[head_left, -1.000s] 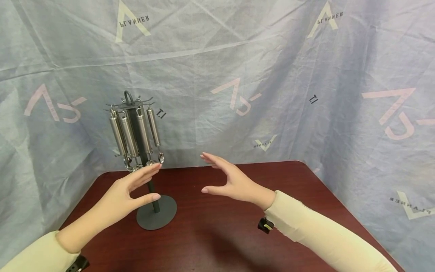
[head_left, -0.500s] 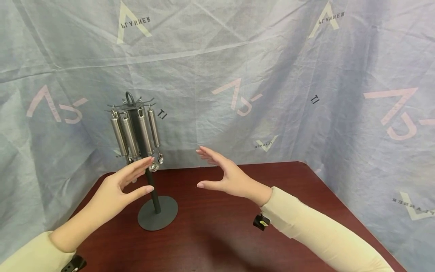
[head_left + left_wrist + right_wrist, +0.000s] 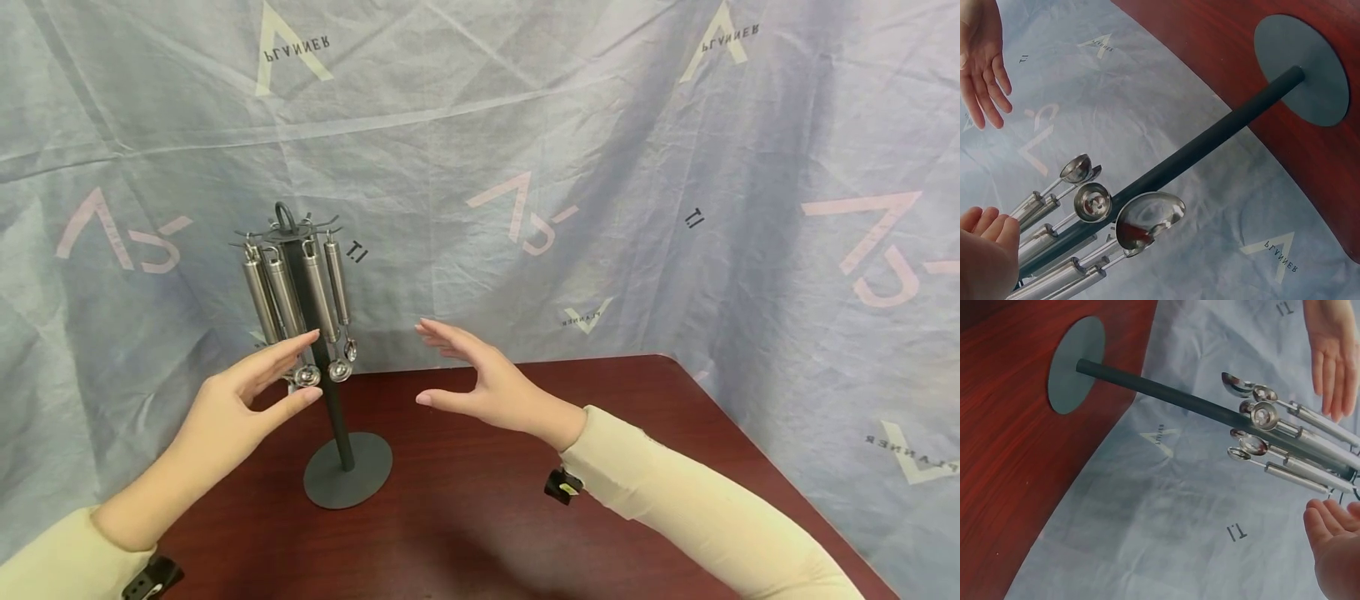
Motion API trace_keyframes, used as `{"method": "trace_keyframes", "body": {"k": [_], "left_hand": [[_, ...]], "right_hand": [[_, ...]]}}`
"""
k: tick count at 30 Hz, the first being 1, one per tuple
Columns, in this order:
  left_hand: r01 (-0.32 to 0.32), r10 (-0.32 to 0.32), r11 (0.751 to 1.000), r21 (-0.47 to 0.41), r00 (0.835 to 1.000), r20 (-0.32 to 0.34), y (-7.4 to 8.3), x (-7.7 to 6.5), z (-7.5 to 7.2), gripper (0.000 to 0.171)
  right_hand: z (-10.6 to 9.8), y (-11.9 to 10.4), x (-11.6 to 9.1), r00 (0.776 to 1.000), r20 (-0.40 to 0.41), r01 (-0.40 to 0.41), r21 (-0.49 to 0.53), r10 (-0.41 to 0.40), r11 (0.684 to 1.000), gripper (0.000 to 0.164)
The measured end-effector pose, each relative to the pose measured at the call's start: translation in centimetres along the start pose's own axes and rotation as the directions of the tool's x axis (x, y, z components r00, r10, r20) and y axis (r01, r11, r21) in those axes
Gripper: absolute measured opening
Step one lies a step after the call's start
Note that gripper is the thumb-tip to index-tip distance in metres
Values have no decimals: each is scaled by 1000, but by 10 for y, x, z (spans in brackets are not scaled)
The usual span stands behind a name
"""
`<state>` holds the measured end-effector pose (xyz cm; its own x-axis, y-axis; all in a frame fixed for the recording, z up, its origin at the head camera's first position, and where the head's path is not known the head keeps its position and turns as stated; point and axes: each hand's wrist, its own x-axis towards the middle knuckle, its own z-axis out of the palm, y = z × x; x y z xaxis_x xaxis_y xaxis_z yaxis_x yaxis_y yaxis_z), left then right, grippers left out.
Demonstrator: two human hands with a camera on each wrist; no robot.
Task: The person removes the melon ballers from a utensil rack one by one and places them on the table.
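Note:
A dark metal stand (image 3: 339, 417) with a round base rises from the left of the table. Several steel scoops or measuring spoons (image 3: 321, 292) with tubular handles hang bowls-down from the hooks at its top. Their round bowls (image 3: 1093, 203) show clearly in the left wrist view. My left hand (image 3: 232, 400) is in front of the stand and overlaps the lower ends of some spoons in the head view. It holds nothing, fingers extended and thumb apart. To the right of the stand, my right hand (image 3: 483, 383) is in the air in the same pose, apart from the spoons.
The dark red table (image 3: 540, 483) extends to the right of the stand's base (image 3: 348, 475). A grey printed cloth (image 3: 465, 250) hangs behind and along the sides. Each wrist carries a black camera strap (image 3: 562, 486).
Both hands have shifted left and slightly up, the left one uncovering more of the spoon bowls. The stand stays in place.

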<state>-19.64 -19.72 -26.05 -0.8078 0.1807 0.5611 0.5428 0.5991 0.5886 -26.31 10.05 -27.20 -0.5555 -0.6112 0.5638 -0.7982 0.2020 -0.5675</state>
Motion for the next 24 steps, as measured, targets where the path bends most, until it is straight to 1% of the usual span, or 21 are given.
{"method": "trace_keyframes", "body": {"k": [3, 6, 10, 13, 16, 19, 22, 24], "left_hand": [[-4, 3, 1000, -14, 999, -51, -1, 0, -3, 56], [-41, 39, 999, -18, 991, -125, -1, 2, -4, 52], [-93, 92, 996, 5, 968, -236, -4, 5, -7, 47], [-96, 90, 995, -8, 952, -294, -5, 7, -11, 42], [-95, 73, 994, -56, 944, -321, -5, 8, -15, 38], [-88, 58, 993, -77, 940, -336, -6, 9, -19, 39], [-37, 20, 998, -48, 948, -319, -10, 10, -24, 41], [10, -18, 1000, -29, 956, -292, -13, 12, -28, 43]], "right_hand": [[2, 0, 3, 1000, -10, 8, 7, -8, 1000, 78], [3, 0, 6, 1000, -24, 16, 9, -16, 1000, 77], [6, 1, 11, 999, -35, 32, 0, -32, 999, 74], [7, 0, 15, 999, -40, 31, -10, -32, 999, 72], [8, -1, 18, 999, -44, 25, -11, -26, 1000, 71], [8, -4, 21, 999, -44, 31, -9, -31, 999, 70], [9, -6, 25, 998, -48, 47, -11, -47, 999, 70], [9, -7, 29, 997, -55, 52, -10, -52, 999, 69]]}}
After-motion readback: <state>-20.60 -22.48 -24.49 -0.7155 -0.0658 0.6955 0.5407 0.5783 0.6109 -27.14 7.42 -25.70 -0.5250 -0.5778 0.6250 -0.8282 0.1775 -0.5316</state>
